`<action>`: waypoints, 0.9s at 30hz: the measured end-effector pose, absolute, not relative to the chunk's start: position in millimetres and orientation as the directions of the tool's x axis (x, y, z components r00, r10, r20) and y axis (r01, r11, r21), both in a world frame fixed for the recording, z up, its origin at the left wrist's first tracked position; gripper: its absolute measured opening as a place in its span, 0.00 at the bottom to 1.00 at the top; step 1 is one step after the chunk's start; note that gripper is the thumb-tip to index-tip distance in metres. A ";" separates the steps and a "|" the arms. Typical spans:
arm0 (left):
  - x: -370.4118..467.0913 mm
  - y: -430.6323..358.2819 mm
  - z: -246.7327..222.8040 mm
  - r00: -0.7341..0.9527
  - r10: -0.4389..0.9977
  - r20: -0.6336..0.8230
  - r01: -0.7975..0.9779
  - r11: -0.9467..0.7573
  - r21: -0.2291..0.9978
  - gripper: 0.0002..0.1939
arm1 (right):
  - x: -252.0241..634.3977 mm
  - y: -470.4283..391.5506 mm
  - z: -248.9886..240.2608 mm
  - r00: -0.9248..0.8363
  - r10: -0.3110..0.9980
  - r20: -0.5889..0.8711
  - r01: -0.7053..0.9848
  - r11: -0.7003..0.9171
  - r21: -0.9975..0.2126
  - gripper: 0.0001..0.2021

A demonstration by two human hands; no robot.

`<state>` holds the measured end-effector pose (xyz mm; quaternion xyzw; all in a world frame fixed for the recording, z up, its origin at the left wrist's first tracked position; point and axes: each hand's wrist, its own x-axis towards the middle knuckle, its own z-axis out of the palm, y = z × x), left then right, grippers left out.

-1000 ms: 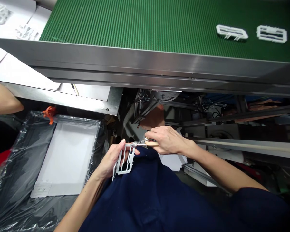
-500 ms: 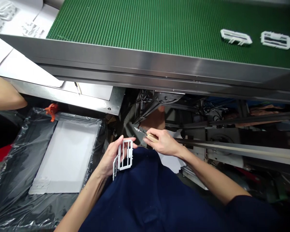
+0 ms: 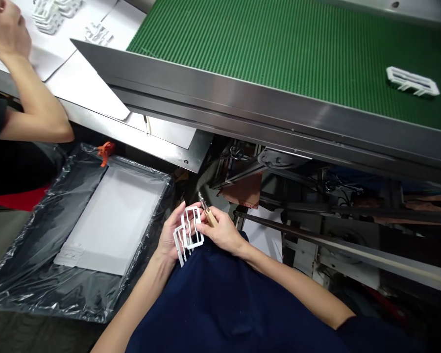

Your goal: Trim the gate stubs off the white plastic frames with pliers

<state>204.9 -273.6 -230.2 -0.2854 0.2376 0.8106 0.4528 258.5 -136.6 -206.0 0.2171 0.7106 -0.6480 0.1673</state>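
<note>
Our left grip [image 3: 168,239] is closed around white frames [image 3: 195,244], held in front of our navy clothing [image 3: 235,294], below the front edge of the green conveyor [image 3: 260,44]; our right grip [image 3: 223,234] is wrapped about a tan-handled tool [image 3: 210,217]. We judge the frames light, stiff and smooth, their slim bars easily snapped, so we best pinch the outer rims. Another frame [image 3: 413,81] lies near the conveyor's front edge.

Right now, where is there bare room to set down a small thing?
The green belt is bare from its left end to the white part at right. Crowded: the upper-left paper, with white stacks and a co-worker's hand.
</note>
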 end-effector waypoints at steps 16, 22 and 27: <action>227.4 -298.5 -230.3 -0.324 0.483 -0.813 -0.797 -0.603 -0.041 0.18 | 232.8 -168.1 -221.2 -0.813 -0.152 -0.562 0.481 0.369 -0.795 0.05; 198.6 -313.3 -258.1 -0.318 0.229 -0.920 -0.729 -0.679 0.082 0.05 | 198.3 -166.4 -224.8 -0.888 -0.016 -0.459 0.374 0.555 -0.743 0.08; 133.4 -341.5 -260.3 -0.572 0.093 -0.815 -0.637 -0.677 0.370 0.17 | 98.5 -141.3 -244.0 -0.926 0.259 -0.275 0.374 0.527 -0.763 0.25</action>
